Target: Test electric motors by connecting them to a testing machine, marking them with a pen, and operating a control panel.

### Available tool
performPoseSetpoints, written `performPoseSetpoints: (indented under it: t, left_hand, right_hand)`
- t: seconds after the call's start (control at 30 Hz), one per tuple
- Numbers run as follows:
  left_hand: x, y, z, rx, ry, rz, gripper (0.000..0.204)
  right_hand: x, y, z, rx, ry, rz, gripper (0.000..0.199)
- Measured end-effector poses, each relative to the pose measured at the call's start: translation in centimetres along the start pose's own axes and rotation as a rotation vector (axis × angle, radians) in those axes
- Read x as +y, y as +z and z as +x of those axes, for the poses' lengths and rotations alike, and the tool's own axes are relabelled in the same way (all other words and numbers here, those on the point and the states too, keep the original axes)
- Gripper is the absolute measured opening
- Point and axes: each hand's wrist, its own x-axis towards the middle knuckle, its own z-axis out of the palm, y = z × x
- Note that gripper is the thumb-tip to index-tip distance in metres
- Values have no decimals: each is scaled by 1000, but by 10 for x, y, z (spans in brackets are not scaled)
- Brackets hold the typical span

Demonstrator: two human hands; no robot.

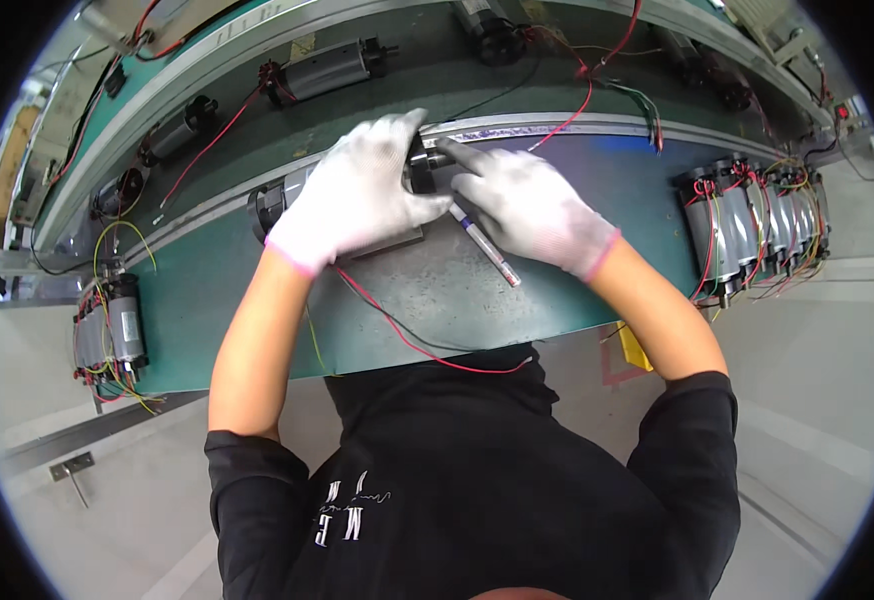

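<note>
My left hand [357, 190], in a white glove, lies over a grey cylindrical motor [275, 200] on the green bench [557, 290] and grips its body. My right hand [522, 200], also gloved, holds a slim marker pen [492, 255] under the palm while its index finger touches the motor's black end [423, 168]. A red and a black wire [407, 340] trail from the motor toward my chest.
A row of finished motors with coloured wires [752, 225] stands at the bench's right end, another group [112, 330] at the left. More motors [327, 68] lie on the conveyor belt beyond the metal rail [597, 122]. Floor lies below the bench edge.
</note>
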Motion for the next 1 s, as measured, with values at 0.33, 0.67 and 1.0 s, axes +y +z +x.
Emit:
performPoseSetpoints:
  t: [0.33,0.67,1.0]
  left_hand:
    - [-15,26,18,-181,-49,267,70]
    - [-10,43,1,284,86,387,55]
    - [-59,-4,-150,-7,84,-703,20]
  right_hand:
    - [-15,43,-34,-307,499,150,53]
    - [2,26,-67,409,1001,1799,58]
    - [-49,-52,42,5,425,907,56]
